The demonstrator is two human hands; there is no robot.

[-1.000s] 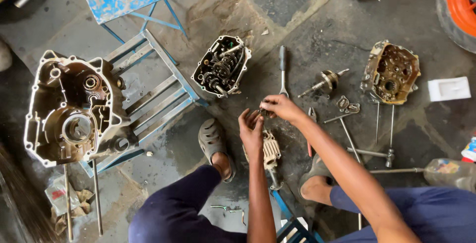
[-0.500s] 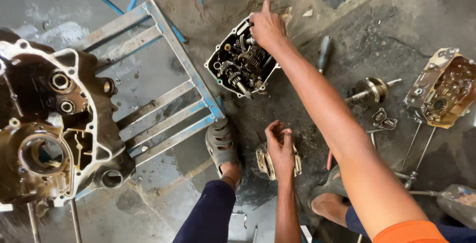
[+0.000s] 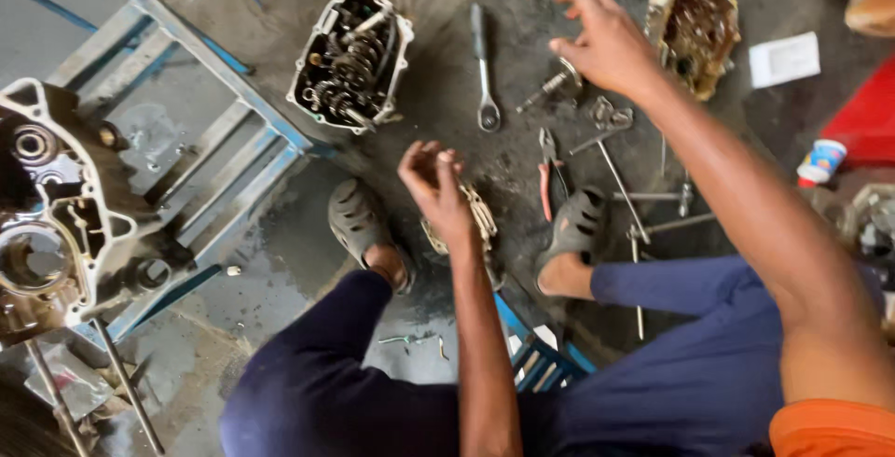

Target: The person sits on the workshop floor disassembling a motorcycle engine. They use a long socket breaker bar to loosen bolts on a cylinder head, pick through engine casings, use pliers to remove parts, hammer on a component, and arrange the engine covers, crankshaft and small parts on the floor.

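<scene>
Nearby, wrench (image 3: 482,67), pliers (image 3: 548,173), gearbox (image 3: 351,59).

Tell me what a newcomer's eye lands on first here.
The open engine case full of gears lies on the floor at top centre, with a larger crankcase half on the blue metal frame at left. The right hand hovers spread above small parts at upper right, beside a ratchet wrench.

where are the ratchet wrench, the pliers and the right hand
ratchet wrench (image 3: 482,65), head view, middle of its handle
pliers (image 3: 549,170), head view, red grip
right hand (image 3: 604,42), head view, back of the hand
</scene>
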